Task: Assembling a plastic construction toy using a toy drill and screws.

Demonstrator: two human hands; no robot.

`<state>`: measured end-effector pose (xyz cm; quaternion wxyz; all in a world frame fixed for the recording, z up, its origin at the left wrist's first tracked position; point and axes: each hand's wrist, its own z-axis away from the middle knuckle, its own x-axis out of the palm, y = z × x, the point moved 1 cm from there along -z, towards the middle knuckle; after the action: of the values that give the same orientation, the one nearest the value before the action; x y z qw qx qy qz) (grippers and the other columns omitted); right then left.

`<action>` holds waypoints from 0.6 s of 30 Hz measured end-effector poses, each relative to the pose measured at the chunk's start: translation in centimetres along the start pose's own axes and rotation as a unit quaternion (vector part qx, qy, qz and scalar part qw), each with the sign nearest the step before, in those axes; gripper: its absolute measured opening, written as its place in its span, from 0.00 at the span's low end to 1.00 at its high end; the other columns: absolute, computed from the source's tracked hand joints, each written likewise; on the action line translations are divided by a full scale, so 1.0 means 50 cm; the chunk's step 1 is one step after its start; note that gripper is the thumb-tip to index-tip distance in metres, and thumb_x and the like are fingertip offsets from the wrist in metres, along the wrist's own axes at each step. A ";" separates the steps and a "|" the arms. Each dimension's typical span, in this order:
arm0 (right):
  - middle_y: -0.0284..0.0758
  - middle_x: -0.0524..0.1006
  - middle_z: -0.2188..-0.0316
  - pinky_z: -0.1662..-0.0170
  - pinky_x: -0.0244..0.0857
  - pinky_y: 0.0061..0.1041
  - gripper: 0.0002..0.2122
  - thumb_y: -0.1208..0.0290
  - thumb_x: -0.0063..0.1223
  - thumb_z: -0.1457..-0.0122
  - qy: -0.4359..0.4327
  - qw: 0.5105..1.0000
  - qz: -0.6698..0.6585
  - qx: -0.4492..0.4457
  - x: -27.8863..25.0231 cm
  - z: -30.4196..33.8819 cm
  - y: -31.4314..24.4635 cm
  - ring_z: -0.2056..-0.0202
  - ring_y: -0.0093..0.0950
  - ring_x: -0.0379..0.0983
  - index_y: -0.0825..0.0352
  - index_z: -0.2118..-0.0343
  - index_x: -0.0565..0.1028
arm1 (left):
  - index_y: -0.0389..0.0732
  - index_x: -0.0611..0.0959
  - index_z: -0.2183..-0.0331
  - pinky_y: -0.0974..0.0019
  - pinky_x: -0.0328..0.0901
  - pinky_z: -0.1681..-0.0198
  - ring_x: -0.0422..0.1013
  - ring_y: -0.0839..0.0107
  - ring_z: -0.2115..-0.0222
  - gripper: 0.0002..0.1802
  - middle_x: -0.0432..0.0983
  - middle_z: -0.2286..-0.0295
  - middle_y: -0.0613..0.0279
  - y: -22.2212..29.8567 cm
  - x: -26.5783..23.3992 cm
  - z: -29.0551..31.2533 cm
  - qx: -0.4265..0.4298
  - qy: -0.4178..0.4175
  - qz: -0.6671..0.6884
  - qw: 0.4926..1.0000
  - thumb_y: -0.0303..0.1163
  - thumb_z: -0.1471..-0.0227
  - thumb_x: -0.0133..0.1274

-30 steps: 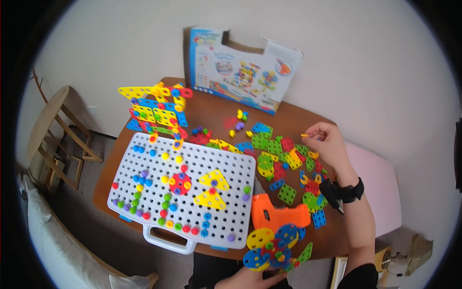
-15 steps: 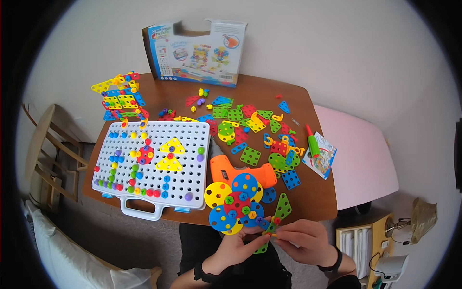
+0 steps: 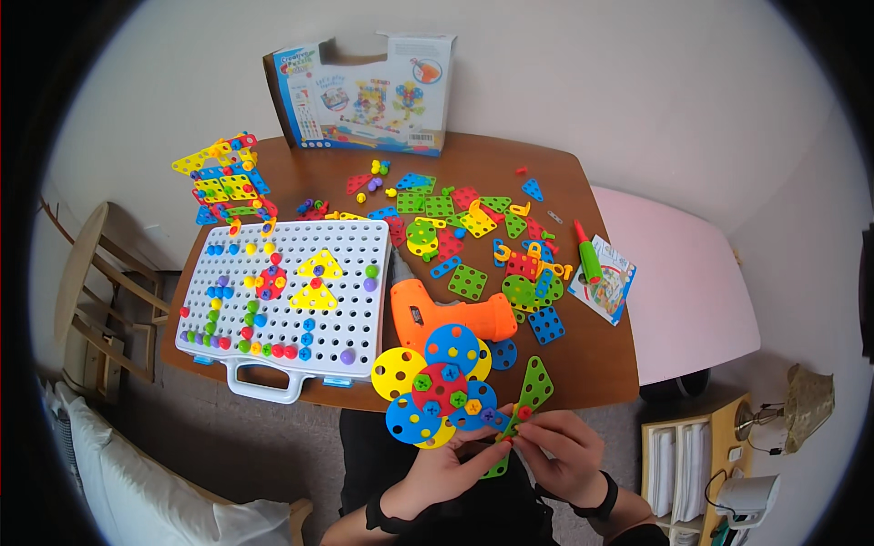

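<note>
Just off the table's near edge I hold a toy flower made of round perforated blue and yellow plates around a red disc (image 3: 431,398), fixed with coloured bolts. Its blue stem joins two green triangular plates (image 3: 537,378), with a red bolt at the joint. My left hand (image 3: 444,471) is closed around the stem and lower green plate, thumb on top. The fingertips of my right hand (image 3: 563,452) are pinched together against the green plates; what sits between them is hidden. Behind the flower lies an orange toy drill (image 3: 455,318).
A white pegboard case (image 3: 350,350) with pegs and yellow triangles lies on the left. Behind it stands a built plate model (image 3: 228,187). Loose plates and bolts are scattered around a green plate (image 3: 468,282). A green-and-red screwdriver (image 3: 588,259) rests on a leaflet (image 3: 612,296). A box (image 3: 364,114) stands behind.
My right fingertips have shifted slightly up and left along the green plates; the small yellow piece seen at them before is now hidden. My left hand keeps its hold. The view has shifted slightly.
</note>
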<state>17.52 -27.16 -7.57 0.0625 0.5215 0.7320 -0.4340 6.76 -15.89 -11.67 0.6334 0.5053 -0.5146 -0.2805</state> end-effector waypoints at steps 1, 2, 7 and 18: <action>0.36 0.72 0.75 0.75 0.66 0.20 0.11 0.82 0.59 0.61 0.002 1.000 -0.003 0.012 0.003 0.000 0.000 0.76 0.28 0.71 0.68 0.70 0.75 | 0.36 0.73 0.57 0.70 0.59 0.52 0.62 0.74 0.53 0.17 0.66 0.53 0.60 0.000 0.000 0.000 -0.003 -0.003 0.000 1.000 0.23 0.52 0.51; 0.36 0.73 0.75 0.75 0.65 0.20 0.11 0.82 0.59 0.61 0.004 1.000 -0.006 0.024 0.004 0.000 0.000 0.76 0.28 0.71 0.67 0.71 0.75 | 0.36 0.73 0.57 0.70 0.59 0.52 0.62 0.74 0.53 0.17 0.66 0.53 0.60 0.000 -0.001 0.000 -0.003 -0.003 0.001 1.000 0.23 0.52 0.51; 0.36 0.72 0.75 0.74 0.65 0.21 0.12 0.83 0.58 0.60 -0.029 0.998 -0.031 0.038 0.005 0.002 0.007 0.76 0.29 0.71 0.67 0.69 0.75 | 0.36 0.73 0.57 0.70 0.60 0.52 0.63 0.74 0.53 0.18 0.67 0.54 0.62 -0.010 -0.007 0.002 0.018 -0.009 -0.003 1.000 0.24 0.53 0.52; 0.35 0.72 0.78 0.76 0.65 0.21 0.12 0.84 0.58 0.61 -0.096 0.993 -0.038 0.057 -0.001 -0.009 0.023 0.77 0.28 0.71 0.67 0.69 0.76 | 0.37 0.72 0.56 0.71 0.61 0.54 0.64 0.76 0.56 0.19 0.67 0.54 0.63 -0.018 -0.014 0.000 0.006 -0.007 0.005 1.000 0.24 0.53 0.52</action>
<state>18.64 -26.77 -7.93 0.0864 0.4521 0.7158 -0.5251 6.69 -15.58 -12.78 0.6285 0.5042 -0.5233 -0.2776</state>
